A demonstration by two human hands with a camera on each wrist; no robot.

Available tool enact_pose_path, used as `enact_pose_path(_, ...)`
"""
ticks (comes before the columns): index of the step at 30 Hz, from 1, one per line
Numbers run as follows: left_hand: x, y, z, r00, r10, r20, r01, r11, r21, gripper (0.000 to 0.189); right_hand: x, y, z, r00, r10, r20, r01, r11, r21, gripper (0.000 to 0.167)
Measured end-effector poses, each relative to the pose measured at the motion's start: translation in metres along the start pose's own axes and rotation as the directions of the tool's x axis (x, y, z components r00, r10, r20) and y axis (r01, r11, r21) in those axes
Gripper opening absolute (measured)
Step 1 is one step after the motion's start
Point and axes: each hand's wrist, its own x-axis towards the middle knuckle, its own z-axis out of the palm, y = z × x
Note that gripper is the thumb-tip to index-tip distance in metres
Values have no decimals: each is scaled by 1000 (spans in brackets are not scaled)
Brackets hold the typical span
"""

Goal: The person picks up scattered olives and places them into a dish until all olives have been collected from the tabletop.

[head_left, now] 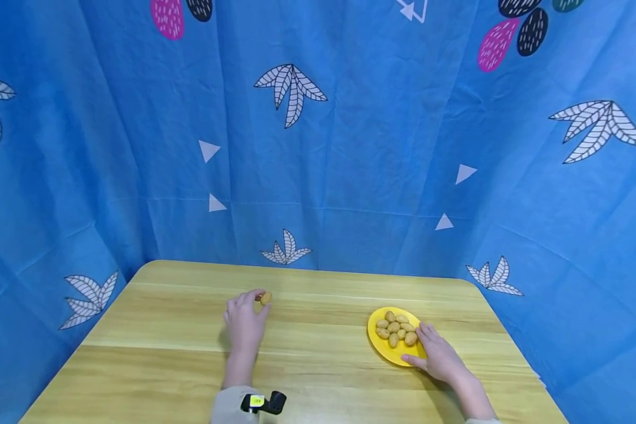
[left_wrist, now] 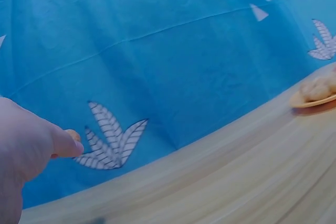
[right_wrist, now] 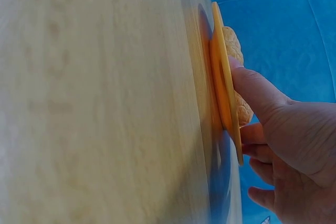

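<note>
My left hand point(head_left: 245, 324) is raised over the left part of the table, pinching a walnut point(head_left: 266, 298) between thumb and fingertips. A darker brown bit shows beside that walnut, too small to make out. In the left wrist view the thumb hides most of the walnut point(left_wrist: 72, 134). On the right, a yellow plate point(head_left: 389, 352) bears several tan, wrinkled walnuts point(head_left: 394, 327). My right hand point(head_left: 441, 355) rests at the plate's right rim, thumb and fingers spread. In the right wrist view its thumb lies over the edge of the plate point(right_wrist: 223, 82), near the walnuts point(right_wrist: 244, 109).
The wooden table point(head_left: 318, 377) has rounded far corners. Behind it and along both sides hangs a blue curtain point(head_left: 350, 147) with leaf and triangle prints. A black wrist camera mount point(head_left: 265, 403) sits at the left sleeve.
</note>
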Motion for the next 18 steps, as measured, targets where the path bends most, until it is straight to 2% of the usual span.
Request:
enact_pose_path(7,-11,29,19,995,101,7,-101,994,-41,33,-3,-1,-2,1000,-7,0,7,1000,5,87)
enact_pose_path(18,-29,68,38,974,213,79,-210,976,-55,32,-2,-2,-2,1000,-4,2,4,1000,-7,87)
